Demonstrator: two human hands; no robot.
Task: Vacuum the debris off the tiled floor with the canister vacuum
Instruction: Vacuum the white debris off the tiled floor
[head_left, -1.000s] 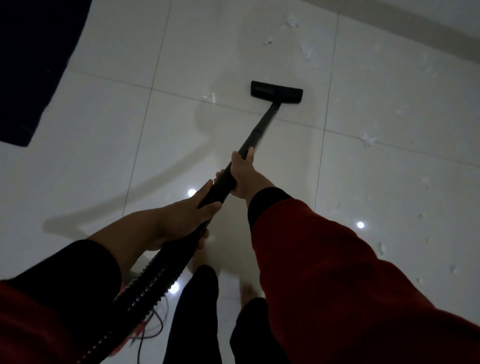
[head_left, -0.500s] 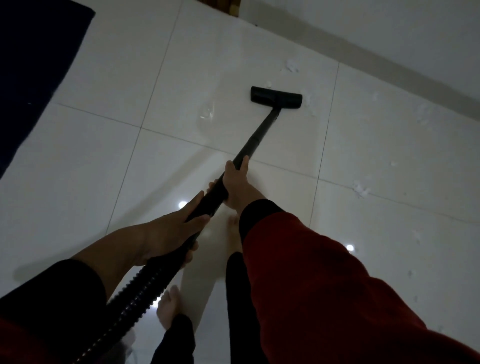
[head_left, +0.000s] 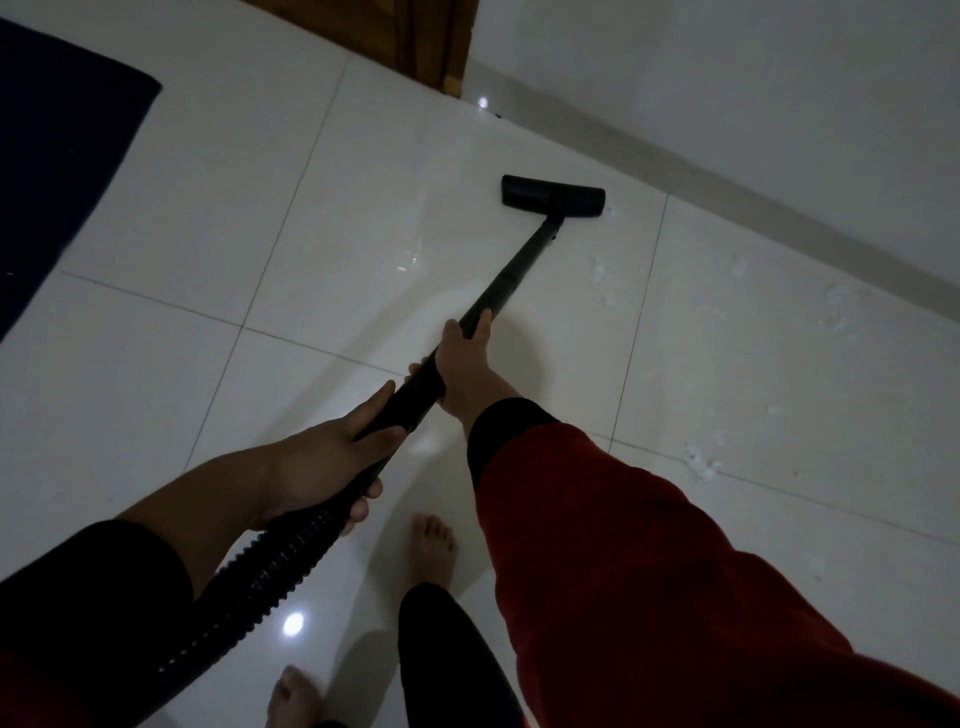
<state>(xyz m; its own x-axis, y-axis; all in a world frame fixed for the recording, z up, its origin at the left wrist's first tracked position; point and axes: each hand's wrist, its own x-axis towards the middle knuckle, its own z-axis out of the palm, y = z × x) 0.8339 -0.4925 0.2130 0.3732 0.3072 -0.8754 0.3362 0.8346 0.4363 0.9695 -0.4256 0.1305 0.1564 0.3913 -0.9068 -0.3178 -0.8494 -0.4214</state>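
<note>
Canister itself out of frame; ribbed hose (head_left: 244, 587) cut off at the lower left edge. Dim light, so white debris (head_left: 701, 462) hard to count: roughly four or five faint clusters on the tiled floor (head_left: 171, 395), right of the wand. One wand (head_left: 511, 273), one floor head (head_left: 552, 196), two hands, two bare feet. Wand's long axis slanting from lower left up to upper right, head flat on the floor near the wall. Left hand (head_left: 322, 462) fingers wrapped around the hose end; right hand (head_left: 465, 364) fingers clamped on the wand higher up.
</note>
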